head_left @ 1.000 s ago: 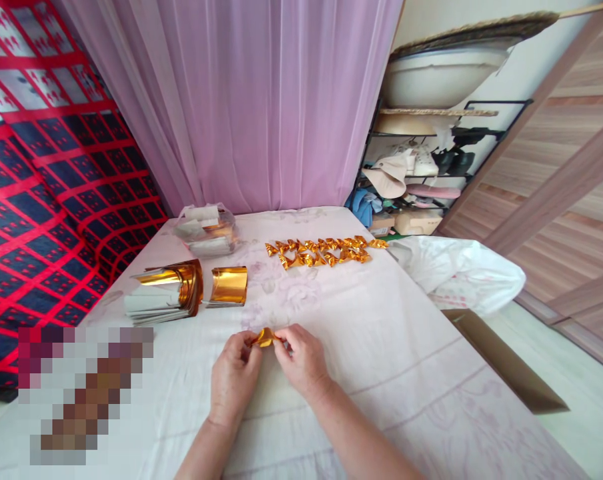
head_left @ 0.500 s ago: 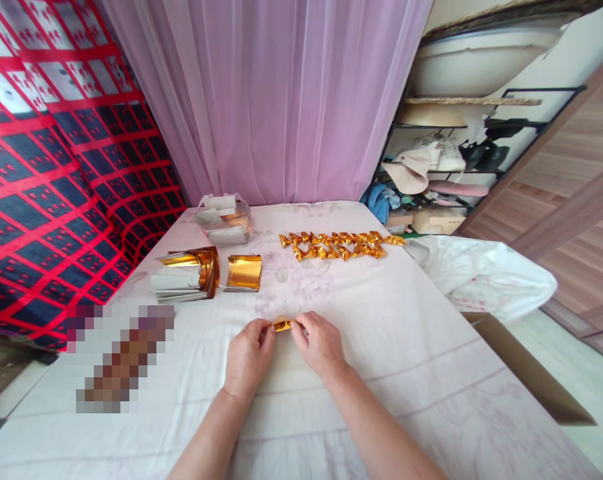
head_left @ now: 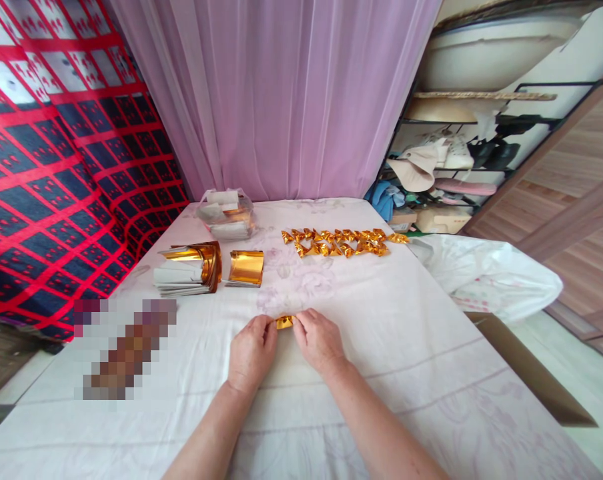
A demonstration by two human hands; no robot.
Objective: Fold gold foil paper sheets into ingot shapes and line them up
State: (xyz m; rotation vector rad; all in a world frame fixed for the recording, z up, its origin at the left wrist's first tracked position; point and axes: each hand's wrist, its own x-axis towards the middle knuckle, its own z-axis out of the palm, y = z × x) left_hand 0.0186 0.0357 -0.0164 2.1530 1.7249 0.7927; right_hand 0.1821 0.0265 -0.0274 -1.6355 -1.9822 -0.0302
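A small folded piece of gold foil paper (head_left: 284,323) is pinched between my left hand (head_left: 251,353) and my right hand (head_left: 320,341), low over the white flowered cloth (head_left: 361,360). Both hands grip its ends with the fingertips. Beyond them, two rows of several folded gold pieces (head_left: 339,243) lie on the cloth. To the left lie a curled gold sheet (head_left: 246,267) and a stack of gold-and-white sheets (head_left: 186,272). A clear plastic bag of more sheets (head_left: 226,216) sits further back.
A pink curtain (head_left: 281,100) hangs behind the table, and a red and dark patterned cloth (head_left: 46,173) covers the left. A white plastic bag (head_left: 486,273) and a brown cardboard piece (head_left: 526,373) lie at the right edge. A cluttered shelf (head_left: 451,167) stands at the back right.
My hands with the gold piece have lowered toward the cloth and drawn closer together. The view has shifted slightly left.
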